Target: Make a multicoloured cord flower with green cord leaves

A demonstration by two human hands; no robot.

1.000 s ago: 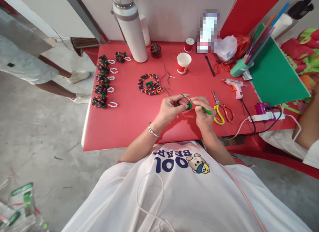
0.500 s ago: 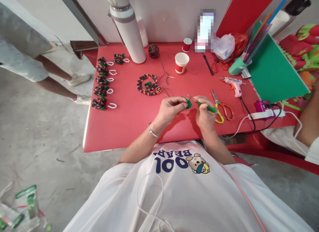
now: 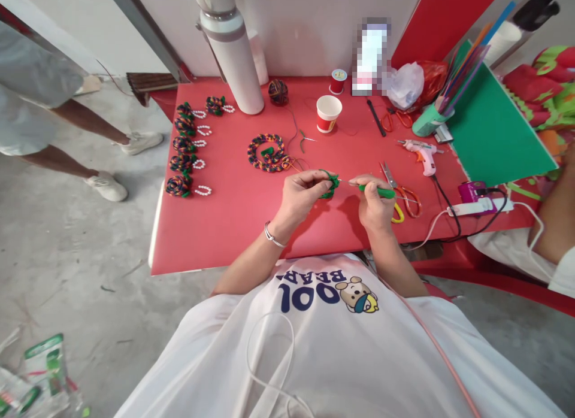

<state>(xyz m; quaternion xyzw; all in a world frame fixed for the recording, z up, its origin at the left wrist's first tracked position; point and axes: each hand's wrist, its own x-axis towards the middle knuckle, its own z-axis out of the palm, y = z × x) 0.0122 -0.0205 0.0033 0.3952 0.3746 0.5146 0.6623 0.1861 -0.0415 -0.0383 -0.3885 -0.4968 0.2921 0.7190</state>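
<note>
Left grip (image 3: 302, 196) pinching green yarnwork (image 3: 333, 184), right grip (image 3: 376, 207) closed around green-handled hook (image 3: 385, 193) (pointed toward the yarnwork)

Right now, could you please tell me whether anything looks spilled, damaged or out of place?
Nothing looks spilled or damaged. Only the plastic packets at lower left seem untidy: they lie in a loose jumble, apparently on the floor, while the yarn flowers neatly line the left side of the table.
</note>
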